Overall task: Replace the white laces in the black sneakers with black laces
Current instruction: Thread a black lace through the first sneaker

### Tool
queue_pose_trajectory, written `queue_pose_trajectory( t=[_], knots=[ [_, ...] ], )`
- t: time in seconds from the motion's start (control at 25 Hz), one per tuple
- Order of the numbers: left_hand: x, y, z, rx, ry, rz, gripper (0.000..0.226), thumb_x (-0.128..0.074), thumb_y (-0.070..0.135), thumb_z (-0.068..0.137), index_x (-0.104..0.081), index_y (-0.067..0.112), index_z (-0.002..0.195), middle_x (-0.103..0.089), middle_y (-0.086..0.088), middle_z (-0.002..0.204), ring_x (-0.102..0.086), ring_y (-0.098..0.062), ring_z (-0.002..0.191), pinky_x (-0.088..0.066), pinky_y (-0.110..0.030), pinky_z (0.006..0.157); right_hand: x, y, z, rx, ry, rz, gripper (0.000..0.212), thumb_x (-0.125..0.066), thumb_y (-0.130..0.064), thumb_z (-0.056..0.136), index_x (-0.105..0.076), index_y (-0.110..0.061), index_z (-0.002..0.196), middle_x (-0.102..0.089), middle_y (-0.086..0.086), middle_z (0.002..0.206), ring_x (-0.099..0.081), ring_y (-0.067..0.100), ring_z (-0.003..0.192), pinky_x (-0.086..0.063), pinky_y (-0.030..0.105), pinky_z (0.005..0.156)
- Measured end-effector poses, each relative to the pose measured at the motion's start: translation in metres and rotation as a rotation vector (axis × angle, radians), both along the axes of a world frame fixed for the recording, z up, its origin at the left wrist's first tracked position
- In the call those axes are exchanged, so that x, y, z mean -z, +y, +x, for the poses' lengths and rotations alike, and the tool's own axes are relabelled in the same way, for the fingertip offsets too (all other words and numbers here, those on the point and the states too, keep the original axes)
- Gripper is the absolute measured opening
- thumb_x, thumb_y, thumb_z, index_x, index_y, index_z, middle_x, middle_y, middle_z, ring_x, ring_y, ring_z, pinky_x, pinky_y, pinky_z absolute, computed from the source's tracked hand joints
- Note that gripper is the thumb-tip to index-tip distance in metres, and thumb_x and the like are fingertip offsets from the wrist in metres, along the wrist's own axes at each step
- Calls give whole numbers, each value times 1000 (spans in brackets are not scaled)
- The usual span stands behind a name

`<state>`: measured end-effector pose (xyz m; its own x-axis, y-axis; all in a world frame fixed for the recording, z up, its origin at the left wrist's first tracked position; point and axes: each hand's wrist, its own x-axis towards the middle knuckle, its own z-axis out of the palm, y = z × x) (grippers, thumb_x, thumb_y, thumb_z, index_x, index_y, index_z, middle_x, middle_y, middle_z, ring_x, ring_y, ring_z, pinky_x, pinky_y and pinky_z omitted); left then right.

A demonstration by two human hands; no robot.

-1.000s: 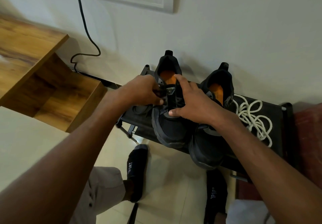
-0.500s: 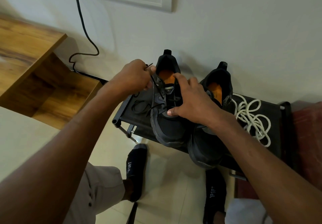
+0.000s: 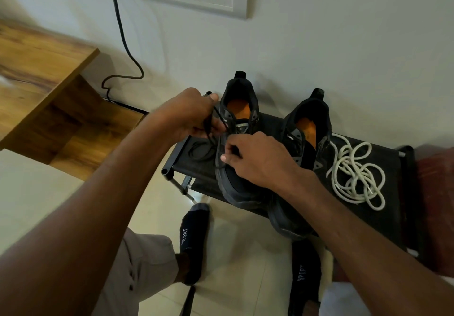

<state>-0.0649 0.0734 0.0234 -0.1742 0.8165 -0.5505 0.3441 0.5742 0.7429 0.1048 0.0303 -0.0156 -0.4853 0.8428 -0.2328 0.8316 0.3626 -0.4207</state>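
The left hand (image 3: pixel 189 114) grips a black lace (image 3: pixel 208 129) beside the left sneaker (image 3: pixel 235 143) on the rack (image 3: pixel 393 207). The right hand (image 3: pixel 258 158) pinches at its eyelets. White laces (image 3: pixel 356 173) lie heaped right of the other sneaker (image 3: pixel 302 143).

"SPORT" on both socks (image 3: pixel 194 235)

The right hand (image 3: pixel 260 158) has slid off the tongue of the left black mesh sneaker (image 3: pixel 235 143) and now pinches the thin black lace (image 3: pixel 211 129), which the left hand (image 3: pixel 189 114) has drawn up taut.
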Motion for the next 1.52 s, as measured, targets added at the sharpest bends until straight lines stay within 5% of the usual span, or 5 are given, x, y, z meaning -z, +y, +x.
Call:
queue_pose_trajectory(
  t=[0.56,0.84,1.0,1.4,1.52],
  knots=[
    [21,1,-13,370,719,5,40,-64,42,100,-59,7,119,-65,-13,108,-62,-30,101,-49,-39,79,-44,38,39,677,1238,-436,10,-70,-20,94,-61,-20,88,-66,-1,73,-59,14,60,-48,31,63],
    [-22,-3,24,204,-528,243,50,-49,52,105,-58,14,136,-74,-5,114,-71,-20,103,-57,-36,84,-52,45,59,356,1062,-575,2,-64,-18,100,-64,-17,101,-58,2,70,-33,10,44,-26,23,47],
    [-10,-2,10,294,-344,288,34,-64,39,100,-75,10,114,-61,-3,79,-42,-10,56,-32,-21,51,-52,56,65,528,1290,-605,6,-62,-21,99,-60,-23,94,-48,-7,66,-32,6,44,-26,22,46],
    [-13,-8,18,406,-353,258,25,-60,29,104,-73,9,111,-59,-7,74,-36,-12,49,-25,-21,45,-50,58,68,508,1309,-607,4,-62,-26,99,-61,-22,100,-54,-6,70,-38,8,49,-27,23,49],
    [-7,-6,0,557,153,179,23,-63,24,102,-78,8,96,-69,0,76,-57,-5,59,-43,-20,57,-45,64,80,640,1528,-578,3,-60,-20,102,-62,-22,103,-61,-7,79,-41,7,52,-28,21,49]
  ],
)
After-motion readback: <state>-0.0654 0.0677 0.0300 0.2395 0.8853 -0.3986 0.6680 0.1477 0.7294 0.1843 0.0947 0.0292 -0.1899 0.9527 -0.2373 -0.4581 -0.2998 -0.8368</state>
